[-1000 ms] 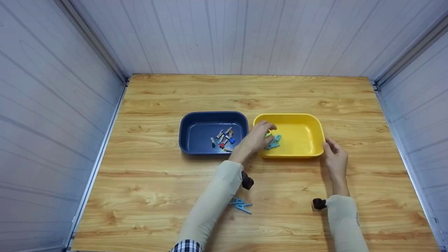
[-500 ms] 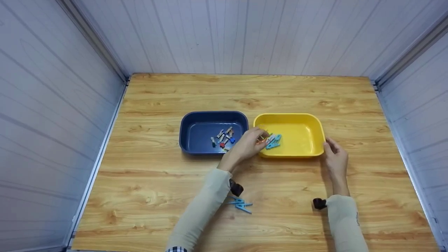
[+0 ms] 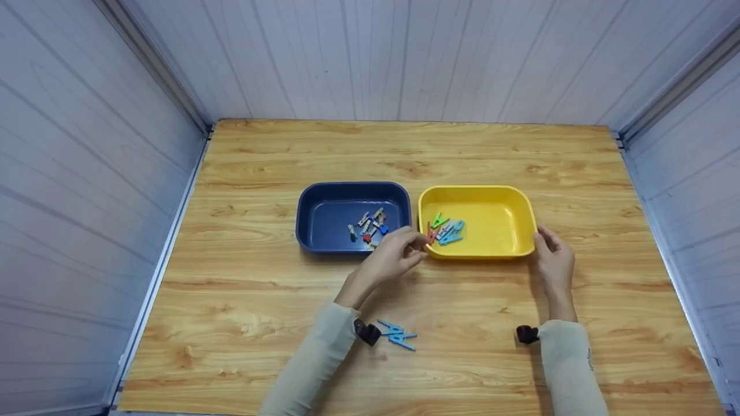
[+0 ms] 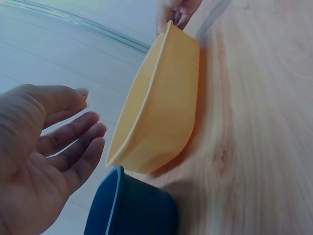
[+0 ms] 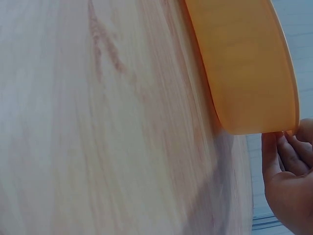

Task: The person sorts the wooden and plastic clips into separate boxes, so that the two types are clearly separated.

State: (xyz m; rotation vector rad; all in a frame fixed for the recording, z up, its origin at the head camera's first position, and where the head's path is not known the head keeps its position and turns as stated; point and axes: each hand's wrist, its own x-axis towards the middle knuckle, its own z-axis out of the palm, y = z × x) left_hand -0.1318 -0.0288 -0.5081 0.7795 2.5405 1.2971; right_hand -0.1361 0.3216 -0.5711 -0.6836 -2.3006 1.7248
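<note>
My left hand (image 3: 393,257) is beside the near left corner of the yellow bin (image 3: 509,231). In the left wrist view its fingers are loosely bent and hold nothing. Inside the bin's left end lie plastic clothespins: a green one (image 3: 439,220), a red one (image 3: 431,233) by the rim, a pale one (image 3: 444,231) and light blue ones (image 3: 452,236). My right hand (image 3: 556,263) holds the bin's right end at the rim with its thumb and fingertips, also visible in the right wrist view, where the bin's outer wall (image 5: 249,73) fills the top.
Left of the yellow bin stands a dark blue bin (image 3: 324,231), with several small wooden clothespins (image 3: 366,224) in its right half. Light blue clothespins (image 3: 396,335) lie on the wood-grain table (image 3: 474,358) near the left wrist camera. Pale panel walls (image 3: 370,63) enclose the table.
My left hand has drawn back from inside the yellow bin toward the near left, uncovering the green and red clothespins. The right hand stays in place at the rim.
</note>
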